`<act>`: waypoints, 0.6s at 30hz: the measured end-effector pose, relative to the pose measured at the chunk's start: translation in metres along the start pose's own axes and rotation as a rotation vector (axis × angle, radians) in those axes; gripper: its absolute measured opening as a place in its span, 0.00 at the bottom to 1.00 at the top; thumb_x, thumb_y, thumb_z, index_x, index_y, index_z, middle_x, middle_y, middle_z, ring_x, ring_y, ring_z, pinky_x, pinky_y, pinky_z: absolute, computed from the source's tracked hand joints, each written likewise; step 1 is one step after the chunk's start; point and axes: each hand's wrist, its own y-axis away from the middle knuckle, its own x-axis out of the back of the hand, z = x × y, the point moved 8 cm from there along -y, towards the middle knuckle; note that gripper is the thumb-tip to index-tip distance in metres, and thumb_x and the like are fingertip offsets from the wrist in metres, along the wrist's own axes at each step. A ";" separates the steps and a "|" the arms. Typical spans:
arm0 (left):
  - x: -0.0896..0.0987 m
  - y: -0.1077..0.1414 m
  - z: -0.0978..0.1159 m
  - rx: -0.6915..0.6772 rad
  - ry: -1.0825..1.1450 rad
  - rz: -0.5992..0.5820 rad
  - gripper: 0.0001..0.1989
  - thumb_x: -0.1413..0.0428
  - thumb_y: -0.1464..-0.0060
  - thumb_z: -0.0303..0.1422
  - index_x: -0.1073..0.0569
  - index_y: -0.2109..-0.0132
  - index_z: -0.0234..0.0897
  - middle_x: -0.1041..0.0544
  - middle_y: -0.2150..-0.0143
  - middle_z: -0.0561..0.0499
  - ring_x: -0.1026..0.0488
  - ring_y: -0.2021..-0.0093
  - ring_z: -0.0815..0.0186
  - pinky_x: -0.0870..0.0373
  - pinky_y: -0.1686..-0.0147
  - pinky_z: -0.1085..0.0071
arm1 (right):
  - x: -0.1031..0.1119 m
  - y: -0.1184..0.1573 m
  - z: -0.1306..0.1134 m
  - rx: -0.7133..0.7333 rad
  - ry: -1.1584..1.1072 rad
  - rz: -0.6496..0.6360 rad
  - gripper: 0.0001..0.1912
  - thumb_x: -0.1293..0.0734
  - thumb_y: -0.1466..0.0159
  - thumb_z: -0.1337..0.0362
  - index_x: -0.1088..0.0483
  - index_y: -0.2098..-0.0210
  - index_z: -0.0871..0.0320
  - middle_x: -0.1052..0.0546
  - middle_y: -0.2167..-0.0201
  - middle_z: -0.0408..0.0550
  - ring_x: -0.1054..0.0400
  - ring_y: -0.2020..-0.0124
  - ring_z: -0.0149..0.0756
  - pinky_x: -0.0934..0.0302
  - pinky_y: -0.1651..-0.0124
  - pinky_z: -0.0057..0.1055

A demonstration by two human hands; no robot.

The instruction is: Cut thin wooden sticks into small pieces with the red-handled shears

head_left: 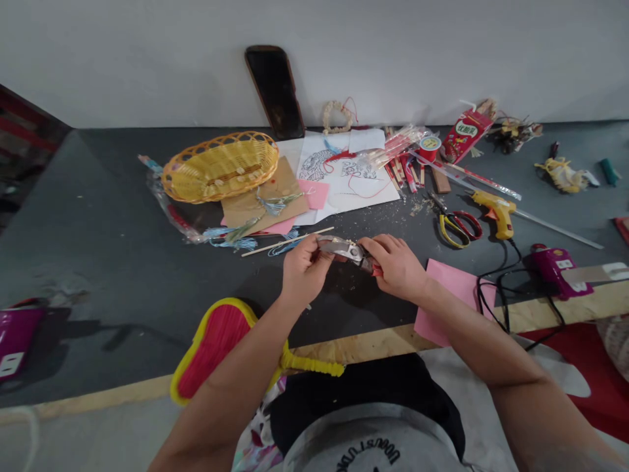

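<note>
My right hand (396,265) is wrapped round the red handle end of metal pruning shears (350,251), held just above the dark tabletop. At the other end, my left hand (307,269) is closed with thumb and fingers at the curved blade; whether it also pinches something small there is hidden. A pale bit shows near the pivot. Just beyond my left hand lies a thin pale stick (265,248) beside light-blue tassels (226,237). Under my left forearm rests a red paddle-shaped piece with a yellow fuzzy rim (216,341).
Behind my hands are a yellow woven basket (221,170), line-drawing paper (363,190) and a phone (275,92) against the wall. To the right lie scissors (456,226), a yellow glue gun (498,211) with its black cord, pink paper (442,295) and a red drink carton (466,134).
</note>
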 end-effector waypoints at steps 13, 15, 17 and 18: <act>-0.002 -0.001 -0.003 0.122 0.151 -0.102 0.05 0.40 0.48 0.33 0.28 0.68 0.37 0.23 0.77 0.53 0.35 0.81 0.72 0.43 0.79 0.75 | 0.003 0.001 0.000 0.094 -0.010 0.034 0.38 0.38 0.42 0.73 0.43 0.32 0.57 0.29 0.43 0.57 0.37 0.44 0.49 0.43 0.44 0.46; -0.007 -0.001 -0.010 0.189 0.242 -0.148 0.09 0.38 0.49 0.36 0.29 0.69 0.37 0.24 0.78 0.52 0.39 0.83 0.74 0.47 0.81 0.76 | 0.004 0.001 0.001 0.101 -0.009 0.039 0.37 0.38 0.41 0.73 0.42 0.33 0.57 0.29 0.43 0.57 0.37 0.44 0.49 0.43 0.44 0.45; -0.012 0.000 -0.014 0.249 0.349 -0.190 0.13 0.37 0.50 0.40 0.31 0.71 0.37 0.25 0.80 0.52 0.44 0.85 0.76 0.50 0.83 0.76 | 0.004 0.001 0.001 0.113 -0.009 0.046 0.35 0.38 0.40 0.73 0.41 0.33 0.57 0.28 0.44 0.57 0.37 0.44 0.48 0.43 0.45 0.45; -0.014 0.000 -0.016 0.274 0.399 -0.209 0.15 0.36 0.50 0.42 0.32 0.72 0.37 0.25 0.80 0.52 0.46 0.86 0.77 0.52 0.84 0.76 | 0.004 0.001 0.002 0.119 -0.010 0.047 0.35 0.39 0.40 0.73 0.41 0.33 0.57 0.28 0.44 0.57 0.37 0.45 0.48 0.43 0.45 0.44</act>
